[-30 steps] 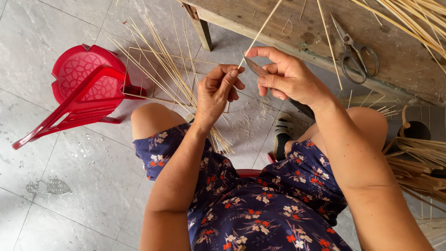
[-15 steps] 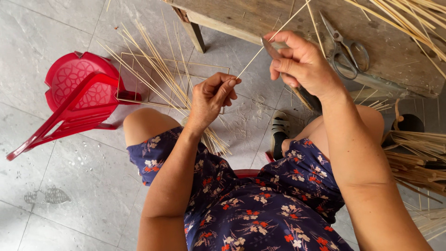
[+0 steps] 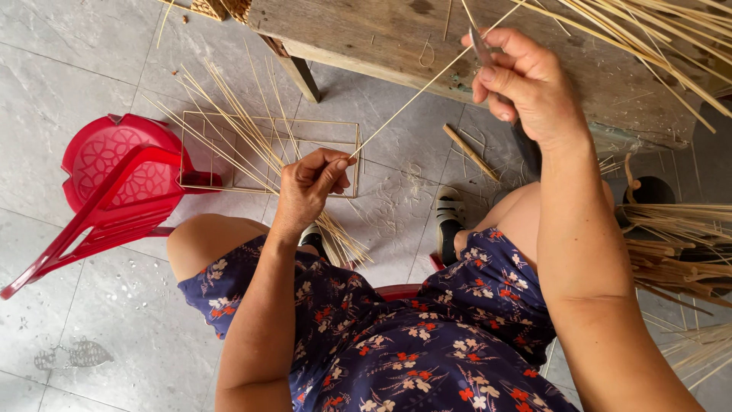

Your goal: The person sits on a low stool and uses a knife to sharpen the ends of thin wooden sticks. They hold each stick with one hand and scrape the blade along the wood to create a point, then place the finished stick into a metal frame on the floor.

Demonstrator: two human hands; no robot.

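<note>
A seated person in a dark floral dress works above a grey tiled floor. The left hand (image 3: pixel 309 183) pinches the lower end of a thin bamboo strip (image 3: pixel 415 95) between thumb and fingertips. The strip runs taut, slanting up to the right hand (image 3: pixel 526 84), whose grip is closed around a knife (image 3: pixel 482 46) by the front edge of a worn wooden table (image 3: pixel 366 34). Loose bamboo slivers (image 3: pixel 229 130) fan across the floor beside a tipped red plastic chair (image 3: pixel 114 183).
</note>
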